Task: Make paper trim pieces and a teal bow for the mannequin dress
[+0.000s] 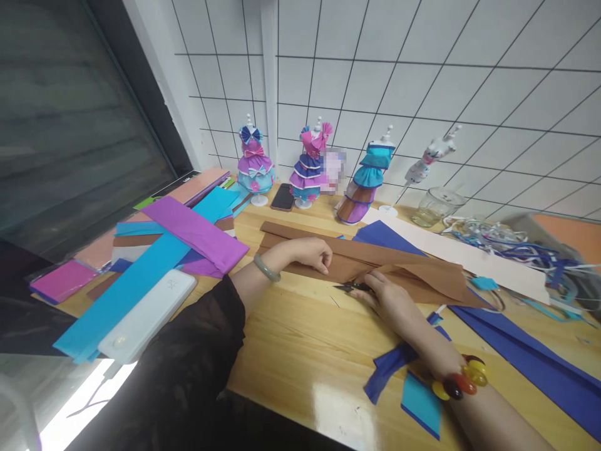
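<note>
The right hand [385, 295] curls round dark scissors [353, 287]; the left [315, 254], loosely fisted, touches brown cloth [328, 260] (softly creased, that) beneath it.

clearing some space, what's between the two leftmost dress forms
A dark phone lies flat between the leftmost dress form and the second from left, as the head view shows.

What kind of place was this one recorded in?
Probably a craft or sewing workspace: small dress forms in ruffled outfits stand along the wall, folded strips of coloured fabric cover part of the wooden table, and the right hand holds small scissors.
</note>
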The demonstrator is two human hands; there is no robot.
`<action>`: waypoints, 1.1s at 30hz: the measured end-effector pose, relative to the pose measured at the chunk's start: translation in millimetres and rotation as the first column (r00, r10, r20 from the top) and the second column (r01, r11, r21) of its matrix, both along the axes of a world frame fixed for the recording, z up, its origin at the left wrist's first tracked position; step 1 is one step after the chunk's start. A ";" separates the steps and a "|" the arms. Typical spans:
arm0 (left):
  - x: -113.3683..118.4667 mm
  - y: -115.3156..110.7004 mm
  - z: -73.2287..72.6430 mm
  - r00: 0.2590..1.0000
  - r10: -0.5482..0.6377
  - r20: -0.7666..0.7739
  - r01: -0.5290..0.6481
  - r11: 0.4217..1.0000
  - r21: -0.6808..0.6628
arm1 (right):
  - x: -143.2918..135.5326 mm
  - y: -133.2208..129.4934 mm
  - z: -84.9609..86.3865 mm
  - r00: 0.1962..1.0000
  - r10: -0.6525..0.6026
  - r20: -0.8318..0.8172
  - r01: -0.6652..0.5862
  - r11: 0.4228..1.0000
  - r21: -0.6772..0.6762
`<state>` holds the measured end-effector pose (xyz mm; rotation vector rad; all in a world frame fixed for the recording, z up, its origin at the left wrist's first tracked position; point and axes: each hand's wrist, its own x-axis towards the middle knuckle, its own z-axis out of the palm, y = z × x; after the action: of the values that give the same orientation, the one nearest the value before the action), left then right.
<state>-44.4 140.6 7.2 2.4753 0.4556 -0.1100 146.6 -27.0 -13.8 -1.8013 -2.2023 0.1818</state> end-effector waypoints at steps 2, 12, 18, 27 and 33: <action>0.5 0.3 -1.7 1.000 0.015 -0.014 -0.015 1.000 -0.001 | 0.6 1.6 0.5 1.000 0.003 0.018 -0.004 1.000 0.007; -1.0 4.8 -8.1 0.999 0.045 -0.014 -0.046 0.995 -0.091 | -5.5 3.1 1.8 1.000 0.005 0.017 -0.005 1.000 0.001; -0.4 0.0 -3.7 0.996 0.056 -0.063 -0.064 0.988 -0.141 | 7.5 -0.1 0.2 1.000 0.017 -0.011 -0.018 1.000 -0.016; -0.1 0.8 -5.6 0.996 0.025 -0.083 -0.041 0.981 -0.189 | 3.1 5.7 -0.5 0.999 0.033 0.008 -0.033 0.999 -0.038; -1.5 -0.2 0.7 1.000 -0.014 -0.023 0.012 0.998 -0.064 | 18.4 3.7 -2.6 0.999 0.037 -0.039 -0.039 0.998 -0.050</action>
<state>-46.0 140.4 8.0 2.4167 0.4395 -0.1568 164.9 -23.3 -16.4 -1.7677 -2.2261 0.2795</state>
